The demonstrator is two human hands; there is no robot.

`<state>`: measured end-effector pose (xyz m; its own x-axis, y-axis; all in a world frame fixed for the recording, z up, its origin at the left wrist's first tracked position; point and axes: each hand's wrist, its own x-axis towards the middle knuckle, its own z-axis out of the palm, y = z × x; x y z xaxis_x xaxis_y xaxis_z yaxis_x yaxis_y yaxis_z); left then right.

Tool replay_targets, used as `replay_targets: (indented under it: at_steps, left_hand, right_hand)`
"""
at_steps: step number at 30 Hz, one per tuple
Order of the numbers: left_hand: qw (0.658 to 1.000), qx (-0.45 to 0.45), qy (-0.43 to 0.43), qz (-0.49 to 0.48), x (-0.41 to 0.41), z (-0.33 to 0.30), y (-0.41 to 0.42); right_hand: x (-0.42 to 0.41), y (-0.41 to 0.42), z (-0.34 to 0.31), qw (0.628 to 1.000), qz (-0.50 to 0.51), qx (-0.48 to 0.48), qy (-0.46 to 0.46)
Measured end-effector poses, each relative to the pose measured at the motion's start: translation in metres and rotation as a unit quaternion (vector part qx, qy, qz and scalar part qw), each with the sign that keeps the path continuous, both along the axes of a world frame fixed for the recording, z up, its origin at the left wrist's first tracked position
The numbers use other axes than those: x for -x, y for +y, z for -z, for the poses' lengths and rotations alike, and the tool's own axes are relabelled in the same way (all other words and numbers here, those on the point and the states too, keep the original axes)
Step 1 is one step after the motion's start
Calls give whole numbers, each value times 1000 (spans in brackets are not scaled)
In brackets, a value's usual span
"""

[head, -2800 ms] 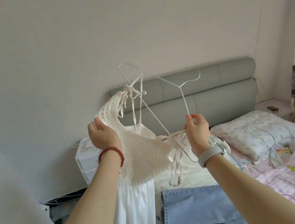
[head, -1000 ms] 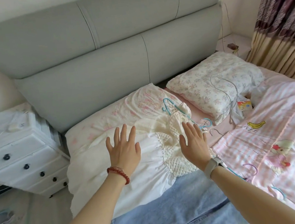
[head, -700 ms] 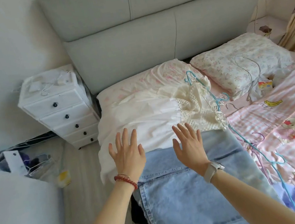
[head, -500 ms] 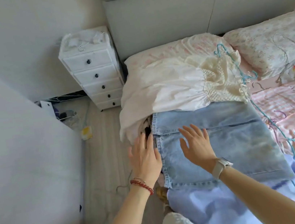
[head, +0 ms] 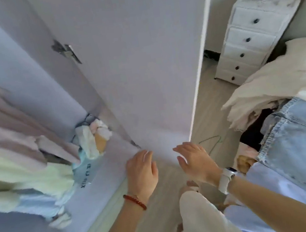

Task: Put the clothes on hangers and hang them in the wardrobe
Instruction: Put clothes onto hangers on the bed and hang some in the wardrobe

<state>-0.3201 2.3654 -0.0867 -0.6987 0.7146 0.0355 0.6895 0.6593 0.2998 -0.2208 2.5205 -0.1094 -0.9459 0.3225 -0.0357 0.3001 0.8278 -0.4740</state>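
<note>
Both hands are empty with fingers spread, held out low in front of the open white wardrobe door (head: pixel 141 68). My left hand (head: pixel 141 171), with a red bead bracelet, is near the door's bottom corner. My right hand (head: pixel 195 161), with a white watch, is just right of it. Inside the wardrobe (head: pixel 10 47) on the left hang pink (head: pixel 1 117) and pale yellow clothes (head: pixel 19 178), blurred. On the bed at the right lie the white dress (head: pixel 281 82), blue jeans (head: pixel 304 134) and a light blue garment (head: pixel 289 195).
A white chest of drawers (head: pixel 250 33) stands beyond the door by the bed. A thin green wire hanger (head: pixel 213 140) lies on the wooden floor between door and bed. Crumpled items (head: pixel 92 138) sit in the wardrobe bottom. My white-trousered leg (head: pixel 198 217) is below.
The view has swung left from the bed to the wardrobe. The white dress, held up on a hanger earlier, now lies on the bed. Both hands left the clothes and are empty.
</note>
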Motion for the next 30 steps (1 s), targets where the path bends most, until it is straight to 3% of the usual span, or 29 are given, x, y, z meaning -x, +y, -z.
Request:
replay_targets:
  at_steps: [7,13,20,23,30]
  left_hand:
    - [968,-54,84,-229,92,-52,-124]
    - [918,-102,173,-343,174,-112,-206]
    - [868,-109,294,-384,259,-179,-270]
    - [869,-85,320,-369,285,-194,-281]
    - [879,-24,297,-373,315,-187,-288]
  right_hand:
    - [138,-90,-42,983,-179,1,50]
    - [265,-162,-83,964,-240,22,115]
    - [407,-245,-171,930,-253,193,185]
    - [455,-281,-217,907,-250,261,214]
    - [525,-333,-260,921,-292,230,116]
